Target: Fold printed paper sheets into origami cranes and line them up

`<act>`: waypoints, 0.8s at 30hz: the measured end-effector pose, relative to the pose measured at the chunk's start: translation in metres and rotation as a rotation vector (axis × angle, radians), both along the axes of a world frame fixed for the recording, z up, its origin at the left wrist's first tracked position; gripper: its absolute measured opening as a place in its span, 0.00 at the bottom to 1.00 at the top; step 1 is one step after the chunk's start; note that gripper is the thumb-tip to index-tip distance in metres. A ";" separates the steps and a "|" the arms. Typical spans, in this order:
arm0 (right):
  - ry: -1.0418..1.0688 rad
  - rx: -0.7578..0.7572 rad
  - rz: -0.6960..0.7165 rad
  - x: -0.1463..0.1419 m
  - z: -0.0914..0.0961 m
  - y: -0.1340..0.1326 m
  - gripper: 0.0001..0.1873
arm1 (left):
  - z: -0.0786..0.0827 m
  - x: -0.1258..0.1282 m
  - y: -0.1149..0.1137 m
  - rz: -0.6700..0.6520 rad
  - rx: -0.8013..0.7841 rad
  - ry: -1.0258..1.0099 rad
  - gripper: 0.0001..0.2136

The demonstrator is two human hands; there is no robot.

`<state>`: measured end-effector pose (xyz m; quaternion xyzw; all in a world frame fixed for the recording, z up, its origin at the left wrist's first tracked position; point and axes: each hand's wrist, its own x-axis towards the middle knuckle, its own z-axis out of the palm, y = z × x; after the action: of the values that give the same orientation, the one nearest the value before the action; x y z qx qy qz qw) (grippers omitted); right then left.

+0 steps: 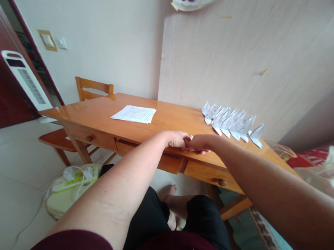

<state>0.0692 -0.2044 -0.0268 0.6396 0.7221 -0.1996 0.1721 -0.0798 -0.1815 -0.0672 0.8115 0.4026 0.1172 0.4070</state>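
Observation:
Close together at the table's front edge are my left hand (178, 140) and my right hand (201, 141). Both have their fingers bent around a small piece of folded paper (192, 137), of which only bits of white show; its shape is mostly hidden. To the right on the table (170, 116) stand several folded paper figures (230, 121) in close rows, pale with printed lines and pointed tips. A stack of printed paper sheets (134, 114) lies farther left on the tabletop.
Behind the table's left end is a wooden chair (94, 86). A power strip (73, 179) with plugged-in chargers rests on a stool (55, 208) at lower left. Below the tabletop, a drawer (171, 164) sits under my hands. Bags (331, 168) lie at the right.

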 end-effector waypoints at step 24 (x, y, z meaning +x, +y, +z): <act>0.166 -0.091 0.020 0.027 -0.011 0.014 0.17 | 0.006 0.006 -0.022 0.157 -0.002 -0.029 0.28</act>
<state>0.0963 -0.1907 -0.0373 0.6051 0.7305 -0.2827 0.1423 -0.0741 -0.2032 -0.0616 0.7753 0.4592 0.1600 0.4031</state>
